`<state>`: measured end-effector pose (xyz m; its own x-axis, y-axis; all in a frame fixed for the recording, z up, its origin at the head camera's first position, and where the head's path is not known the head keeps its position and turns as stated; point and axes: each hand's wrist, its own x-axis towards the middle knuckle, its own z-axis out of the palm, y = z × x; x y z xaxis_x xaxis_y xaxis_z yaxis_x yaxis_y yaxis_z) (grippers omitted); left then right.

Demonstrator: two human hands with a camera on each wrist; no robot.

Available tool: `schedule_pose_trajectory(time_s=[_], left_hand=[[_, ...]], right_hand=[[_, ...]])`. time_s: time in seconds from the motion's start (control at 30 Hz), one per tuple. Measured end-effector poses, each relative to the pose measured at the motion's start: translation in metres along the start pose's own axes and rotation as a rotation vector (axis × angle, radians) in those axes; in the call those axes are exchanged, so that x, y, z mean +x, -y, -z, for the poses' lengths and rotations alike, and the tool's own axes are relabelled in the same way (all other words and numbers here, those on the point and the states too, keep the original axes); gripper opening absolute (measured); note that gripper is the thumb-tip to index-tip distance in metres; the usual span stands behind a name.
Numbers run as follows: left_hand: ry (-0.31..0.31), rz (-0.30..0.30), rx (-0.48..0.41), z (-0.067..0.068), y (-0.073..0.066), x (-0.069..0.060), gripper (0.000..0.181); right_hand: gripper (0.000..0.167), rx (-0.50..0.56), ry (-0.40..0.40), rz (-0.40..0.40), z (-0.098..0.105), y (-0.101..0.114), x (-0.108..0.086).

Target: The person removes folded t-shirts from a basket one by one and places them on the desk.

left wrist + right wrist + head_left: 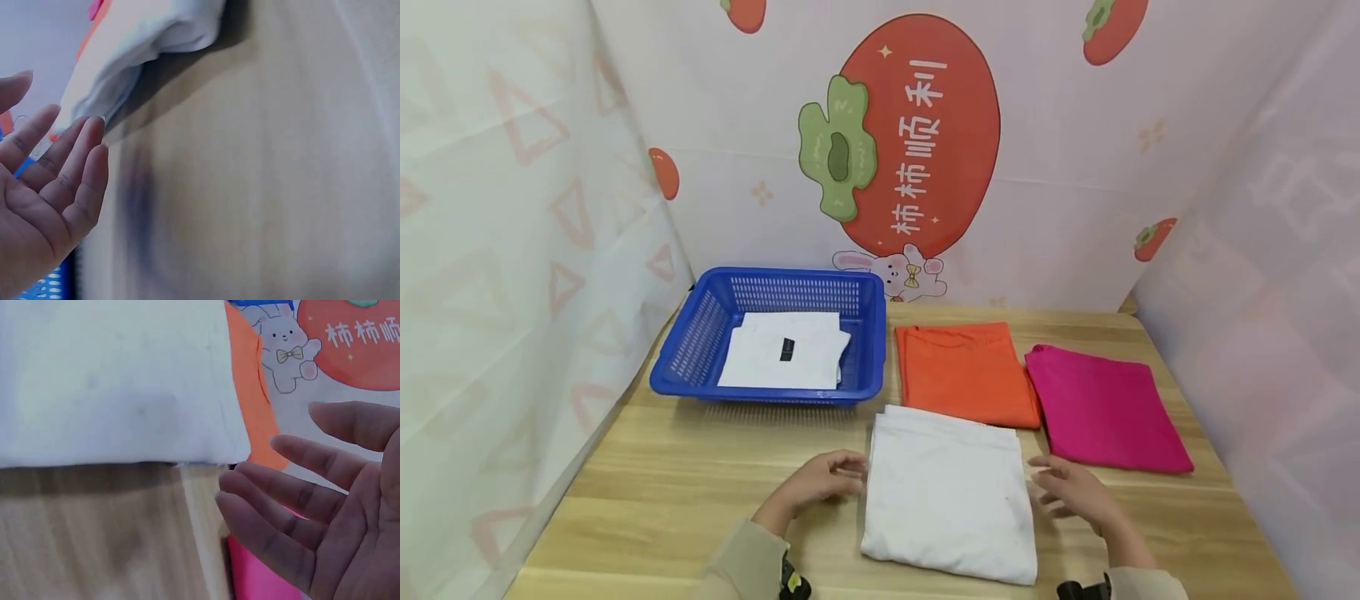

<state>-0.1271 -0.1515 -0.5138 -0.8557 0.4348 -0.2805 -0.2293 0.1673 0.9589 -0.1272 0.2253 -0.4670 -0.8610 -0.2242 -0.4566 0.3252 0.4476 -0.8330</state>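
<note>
A folded white cloth, perhaps a T-shirt (951, 496), lies flat on the table between the two hands. On its left side is my left hand (823, 479), fingers loosely bent and holding nothing. In the left wrist view, the fingertips (94, 128) come close to the cloth's folded edge (181, 31); whether they touch it I cannot tell. To the right of the cloth, my right hand (1071, 492) is held with relaxed fingers and an empty palm. The right wrist view shows its fingers (269, 537) near a corner of the white cloth (137, 387).
A blue plastic basket (868, 383) at the back left contains folded white clothing (782, 367) with a dark label. Behind the white cloth lies a folded orange T-shirt (966, 375). A folded magenta garment (1112, 412) is to its right. Printed curtains (1037, 275) enclose the wooden table (700, 467).
</note>
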Motion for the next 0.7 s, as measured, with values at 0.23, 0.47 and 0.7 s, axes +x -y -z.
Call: schedule_pose_trajectory(time_s=[0.23,0.47,0.7], left_hand=[[-0.090,-0.090,0.087,0.027,-0.028,-0.004,0.044],[-0.229,-0.154,0.061,0.054,-0.054,-0.003,0.044],[-0.350,-0.178,0.102,0.090,-0.072,-0.005,0.041]], right_hand=[[0.048,0.058,0.078,0.172,-0.023,0.032,0.028],[0.040,0.141,0.160,0.293,-0.073,0.068,0.059],[0.042,0.295,0.234,0.395,-0.103,0.112,0.088]])
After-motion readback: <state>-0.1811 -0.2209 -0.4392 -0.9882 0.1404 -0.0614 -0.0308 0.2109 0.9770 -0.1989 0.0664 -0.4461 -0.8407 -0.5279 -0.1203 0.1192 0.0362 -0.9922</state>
